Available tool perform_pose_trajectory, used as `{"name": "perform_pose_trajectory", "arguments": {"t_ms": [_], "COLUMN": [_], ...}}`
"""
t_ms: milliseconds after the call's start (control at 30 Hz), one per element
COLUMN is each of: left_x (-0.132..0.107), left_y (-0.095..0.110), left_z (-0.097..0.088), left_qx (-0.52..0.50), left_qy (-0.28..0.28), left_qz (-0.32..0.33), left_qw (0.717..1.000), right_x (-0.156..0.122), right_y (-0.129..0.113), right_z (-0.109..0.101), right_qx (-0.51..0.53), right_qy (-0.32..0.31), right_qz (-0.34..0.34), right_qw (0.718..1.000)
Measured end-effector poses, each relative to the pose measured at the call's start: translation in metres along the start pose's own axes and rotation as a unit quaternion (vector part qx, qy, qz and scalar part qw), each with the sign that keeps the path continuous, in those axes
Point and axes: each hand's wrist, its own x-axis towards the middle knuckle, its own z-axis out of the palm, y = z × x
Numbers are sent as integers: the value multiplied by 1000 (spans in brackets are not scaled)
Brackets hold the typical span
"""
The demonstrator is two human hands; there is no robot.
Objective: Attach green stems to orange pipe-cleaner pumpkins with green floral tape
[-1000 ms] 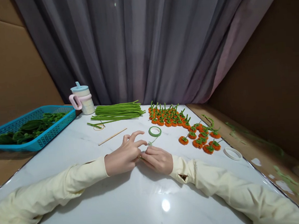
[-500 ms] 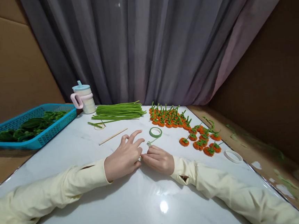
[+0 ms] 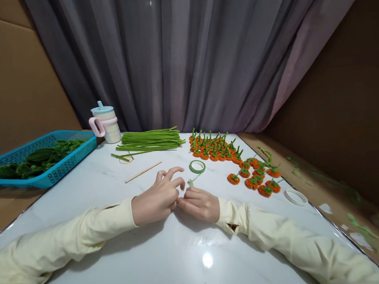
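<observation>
My left hand (image 3: 159, 200) is closed in a pinch at the middle of the white table, its other fingers bent and raised. What sits between the pinching fingertips is small and mostly hidden. Right against it, my right hand (image 3: 201, 205) is curled shut. A pale green strip of tape (image 3: 191, 183) sticks up from behind the right fingers and runs thinly toward a roll of green tape (image 3: 192, 170), which lies flat just beyond the hands. To the left of the roll rests a thin wooden stick (image 3: 143, 172).
Green pipe-cleaner stems (image 3: 151, 141) lie bundled at the back, near a lidded cup (image 3: 111, 129). Orange persimmon-like pieces with green tops (image 3: 213, 148) cover the right side. A white ring (image 3: 295, 197) lies by the right edge; a blue basket (image 3: 51, 177) holds green pieces at left.
The left hand's raised fingers have curled and shifted slightly right. The pinching fingertips have moved slightly left, and both hands remain together.
</observation>
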Motion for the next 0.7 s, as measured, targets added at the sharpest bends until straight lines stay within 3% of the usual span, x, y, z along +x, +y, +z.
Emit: {"name": "perform_pose_trajectory", "arguments": {"t_ms": [133, 300, 500, 700], "left_x": [5, 7, -2, -6], "left_y": [-13, -20, -1, 7], "left_z": [3, 2, -9, -1], "left_qx": [-136, -173, -51, 79], "left_qy": [-72, -110, -81, 21], "left_qz": [-31, -63, -54, -33], "left_qw": [988, 977, 994, 996], "right_x": [1, 0, -3, -5], "right_y": [-3, -2, 1, 1], "right_z": [0, 0, 2, 6], "right_qx": [-58, -44, 46, 143], "right_qy": [6, 9, 5, 24], "right_qz": [-96, -75, 29, 129], "right_qw": [994, 996, 999, 981]}}
